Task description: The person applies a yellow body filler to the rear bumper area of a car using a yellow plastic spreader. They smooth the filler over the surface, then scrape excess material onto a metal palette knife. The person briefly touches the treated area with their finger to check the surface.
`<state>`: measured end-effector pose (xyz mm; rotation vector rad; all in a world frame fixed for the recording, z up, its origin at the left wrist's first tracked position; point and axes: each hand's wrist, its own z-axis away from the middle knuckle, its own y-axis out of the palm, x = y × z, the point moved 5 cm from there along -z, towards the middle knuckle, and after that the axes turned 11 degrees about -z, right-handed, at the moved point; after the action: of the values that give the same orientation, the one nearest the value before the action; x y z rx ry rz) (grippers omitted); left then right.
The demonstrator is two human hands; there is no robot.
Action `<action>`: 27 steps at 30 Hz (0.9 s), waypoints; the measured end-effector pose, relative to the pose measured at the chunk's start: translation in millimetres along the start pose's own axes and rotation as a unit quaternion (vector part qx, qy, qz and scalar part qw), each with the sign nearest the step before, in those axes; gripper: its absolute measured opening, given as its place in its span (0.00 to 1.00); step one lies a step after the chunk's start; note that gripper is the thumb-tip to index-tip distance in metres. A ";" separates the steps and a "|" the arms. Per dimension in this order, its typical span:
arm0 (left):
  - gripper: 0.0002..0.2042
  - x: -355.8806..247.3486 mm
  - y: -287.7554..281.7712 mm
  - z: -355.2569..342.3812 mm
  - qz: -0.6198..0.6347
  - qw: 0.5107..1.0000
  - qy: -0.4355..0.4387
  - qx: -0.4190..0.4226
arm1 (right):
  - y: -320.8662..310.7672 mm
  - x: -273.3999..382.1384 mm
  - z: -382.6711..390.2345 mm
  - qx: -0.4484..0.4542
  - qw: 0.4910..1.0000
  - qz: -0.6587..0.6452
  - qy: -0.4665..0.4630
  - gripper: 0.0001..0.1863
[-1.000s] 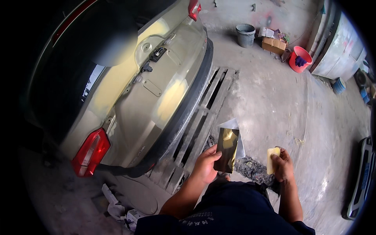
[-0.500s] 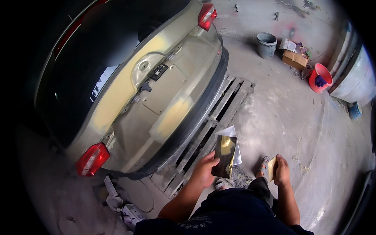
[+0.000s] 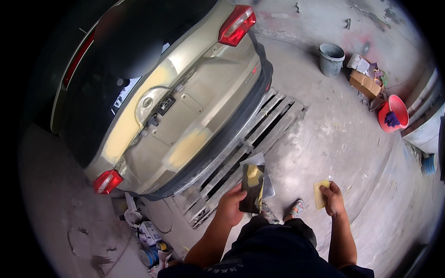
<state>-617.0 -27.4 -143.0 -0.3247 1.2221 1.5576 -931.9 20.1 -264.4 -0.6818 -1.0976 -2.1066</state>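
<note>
My left hand point(image 3: 232, 205) grips a dark flat putty board point(image 3: 251, 194) with a lump of yellow putty point(image 3: 253, 175) on its face. Behind the board a thin grey sheet point(image 3: 268, 181) sticks out at the top and side. My right hand point(image 3: 333, 200), off to the right, pinches a pale yellow putty spreader point(image 3: 320, 195) by one edge, its flat face showing. Both hands are in front of my body, apart from the car point(image 3: 211, 99). Yellow filler patches point(image 3: 187, 147) mark its beige tailgate.
A wooden pallet point(image 3: 274, 135) lies beside the car's bumper. Against the wall stand a grey bucket point(image 3: 332, 65), a cardboard box point(image 3: 365, 84) and a red bucket point(image 3: 384, 121) with a purple glove. Cans and wrappings point(image 3: 149, 235) lie at lower left.
The right hand has turned the spreader so that more of its face shows. My feet have shifted, and the view of the car and buckets has moved. Left hand still holds the board.
</note>
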 end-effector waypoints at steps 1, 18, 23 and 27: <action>0.23 1.3 1.3 -2.9 0.013 1.000 0.009 0.003 | 0.2 7.4 -7.0 0.001 1.000 -0.008 0.007 0.07; 0.22 -42.1 -54.2 -91.2 0.028 0.998 0.042 -0.047 | 91.7 26.4 -128.5 0.053 0.998 0.004 0.038 0.10; 0.20 -15.5 -113.9 -135.8 0.060 0.992 -0.054 -0.101 | 116.3 12.9 -175.7 0.045 0.998 -0.009 0.033 0.07; 0.19 44.0 -174.9 -138.4 0.074 0.973 -0.134 -0.175 | 146.6 -14.2 -213.7 0.072 0.990 -0.057 0.106 0.07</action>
<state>-538.0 -134.5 -327.4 -0.2419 0.7747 1.8810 -843.7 -219.7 -309.8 -0.3241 -1.1789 -2.1131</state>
